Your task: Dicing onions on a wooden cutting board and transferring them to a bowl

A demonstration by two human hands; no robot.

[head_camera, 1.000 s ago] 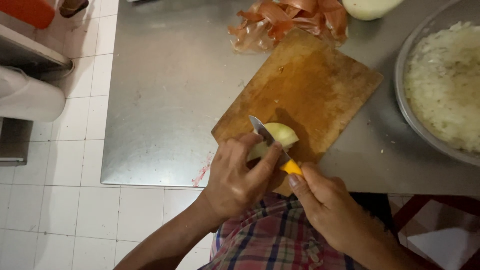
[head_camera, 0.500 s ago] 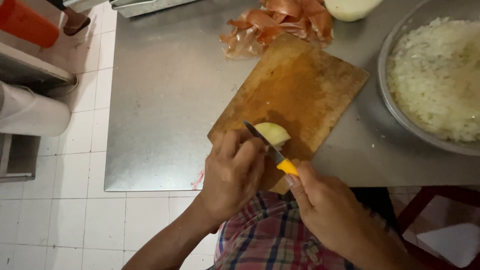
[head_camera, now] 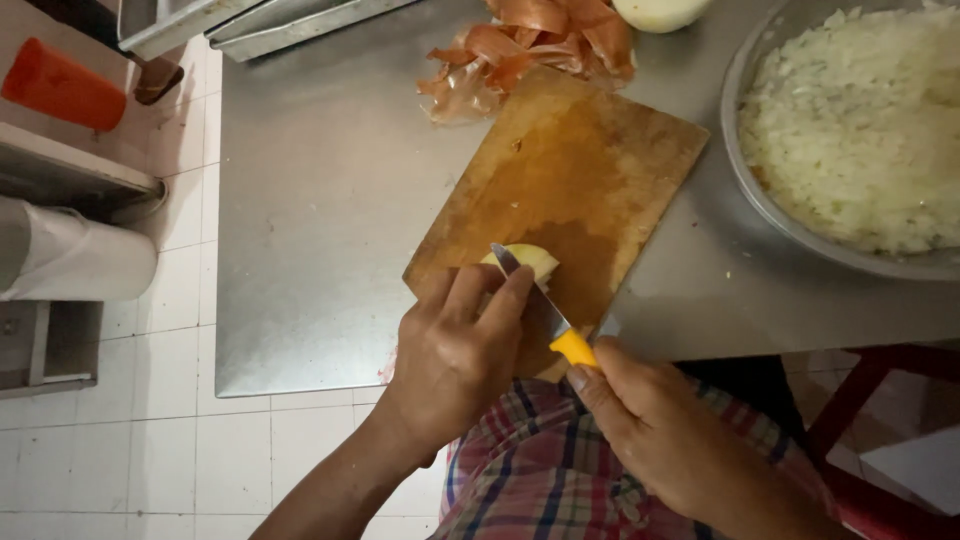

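A peeled pale onion piece (head_camera: 532, 261) lies near the front edge of a wooden cutting board (head_camera: 590, 170) on a steel table (head_camera: 320, 200). My left hand (head_camera: 455, 355) presses on it, fingers curled over its near side. My right hand (head_camera: 650, 425) grips the yellow handle of a small knife (head_camera: 545, 310); the blade runs up-left across the onion, right beside my left fingertips. Most of the onion is hidden under my left fingers.
A large metal bowl (head_camera: 745, 190) of chopped onion stands at the right. Orange onion skins (head_camera: 530, 45) lie behind the board, with a whole peeled onion (head_camera: 660, 10) at the top edge. Metal trays (head_camera: 250, 20) sit at the back left. White tiled floor lies left of the table.
The view shifted slightly, so the board and bowl appear further left. My hands and the knife stay on the onion in much the same grip.
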